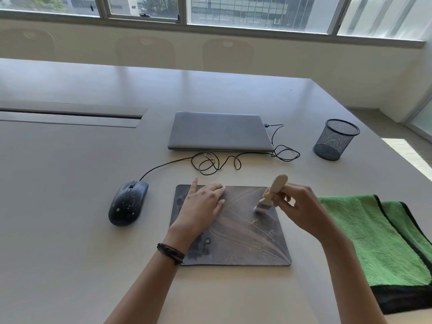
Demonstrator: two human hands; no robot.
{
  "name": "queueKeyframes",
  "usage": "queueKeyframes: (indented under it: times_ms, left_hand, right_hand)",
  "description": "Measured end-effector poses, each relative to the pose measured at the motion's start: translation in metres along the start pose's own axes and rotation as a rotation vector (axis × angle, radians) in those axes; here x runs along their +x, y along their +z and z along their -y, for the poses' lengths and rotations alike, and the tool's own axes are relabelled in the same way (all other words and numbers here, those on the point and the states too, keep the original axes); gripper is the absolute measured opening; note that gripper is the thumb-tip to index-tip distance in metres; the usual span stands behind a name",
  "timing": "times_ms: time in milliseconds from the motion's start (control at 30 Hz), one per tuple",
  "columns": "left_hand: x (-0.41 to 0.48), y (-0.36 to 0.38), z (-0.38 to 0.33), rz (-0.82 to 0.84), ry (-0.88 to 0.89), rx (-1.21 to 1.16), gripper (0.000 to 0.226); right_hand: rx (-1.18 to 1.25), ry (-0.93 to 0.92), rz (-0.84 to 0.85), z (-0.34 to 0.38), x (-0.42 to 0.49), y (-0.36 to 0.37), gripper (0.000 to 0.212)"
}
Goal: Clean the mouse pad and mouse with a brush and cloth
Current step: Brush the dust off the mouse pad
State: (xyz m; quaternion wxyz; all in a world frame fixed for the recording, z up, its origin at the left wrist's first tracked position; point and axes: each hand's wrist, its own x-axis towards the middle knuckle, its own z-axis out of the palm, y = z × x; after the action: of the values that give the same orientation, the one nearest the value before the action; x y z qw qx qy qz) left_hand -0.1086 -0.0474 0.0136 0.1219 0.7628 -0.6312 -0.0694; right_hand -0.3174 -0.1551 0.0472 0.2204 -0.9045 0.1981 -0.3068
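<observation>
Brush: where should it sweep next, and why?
Probably a short sweep toward the crumbs lying nearer the person, pushing them off the mouse pad. The right hand holds the brush down on the pad, and the left hand presses the pad flat.

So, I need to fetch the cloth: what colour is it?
The cloth is green, black-edged; head view.

Bright window daylight, wide-angle edge distortion
</observation>
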Motion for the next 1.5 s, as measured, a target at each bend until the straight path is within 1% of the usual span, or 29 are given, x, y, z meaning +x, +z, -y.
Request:
queueKeyframes:
  times_ms: [67,133,200,367,500,600,700,767,867,933,1033,1100,1167,1267,1333,1400,1500]
  left_hand:
    - [0.000,0.000,0.000,0.007,-0.002,0.007,0.044]
    - [0.000,0.000,0.000,0.011,-0.002,0.015,0.044]
    - [0.001,0.000,0.000,0.012,-0.002,0.020,0.044]
    - [0.001,0.000,0.000,0.017,-0.006,0.027,0.044]
    - [0.001,0.001,0.000,0.009,-0.004,0.028,0.044]
    - [0.001,0.001,0.001,0.011,-0.004,0.029,0.044]
    - [0.001,0.001,0.001,0.013,-0.002,0.027,0.044]
    - [0.001,0.001,0.001,0.011,-0.005,0.025,0.044]
    - [0.001,0.001,0.001,0.009,-0.004,0.021,0.043]
    - [0.001,0.001,0.001,0.006,-0.004,0.021,0.043]
    - [0.001,0.001,0.001,0.007,-0.003,0.025,0.044]
    - [0.001,0.000,0.001,0.009,-0.003,0.024,0.044]
    - [0.001,0.000,0.001,0.010,-0.002,0.026,0.044]
    - [0.001,0.000,0.001,0.006,0.001,0.021,0.044]
    - [0.001,0.000,0.001,0.008,0.002,0.021,0.044]
    - [0.001,0.000,0.001,0.008,0.000,0.021,0.044]
    - [0.001,0.001,0.001,0.004,-0.001,0.025,0.044]
  right_hand:
    - [0.030,0.012,-0.084,-0.003,0.000,-0.005,0.007]
    - [0.057,0.019,-0.131,-0.006,0.002,-0.008,0.010]
    - [0.064,0.020,-0.107,-0.008,0.005,-0.007,0.010]
    - [0.092,0.012,0.064,-0.009,0.002,-0.003,0.011]
    - [0.093,0.056,0.128,-0.006,-0.003,-0.011,0.014]
    - [0.074,0.037,0.096,0.000,-0.005,-0.016,0.013]
    - [0.101,0.034,-0.011,0.003,-0.001,-0.018,0.023]
    - [0.110,0.033,-0.054,0.002,0.001,-0.017,0.025]
    - [0.054,0.081,-0.029,-0.005,0.000,-0.013,0.029]
    - [0.031,0.105,0.020,-0.007,-0.003,-0.010,0.023]
    - [0.051,0.091,0.064,-0.001,-0.009,-0.010,0.014]
    - [0.066,0.089,0.072,0.003,-0.014,-0.012,0.015]
    - [0.093,0.107,0.043,0.004,-0.016,-0.015,0.015]
    - [0.114,0.118,-0.043,0.005,-0.017,-0.017,0.020]
    - [0.104,0.109,-0.066,0.005,-0.017,-0.018,0.033]
    - [0.111,0.122,-0.052,0.005,-0.018,-0.016,0.039]
    - [0.112,0.156,0.012,0.004,-0.023,-0.014,0.035]
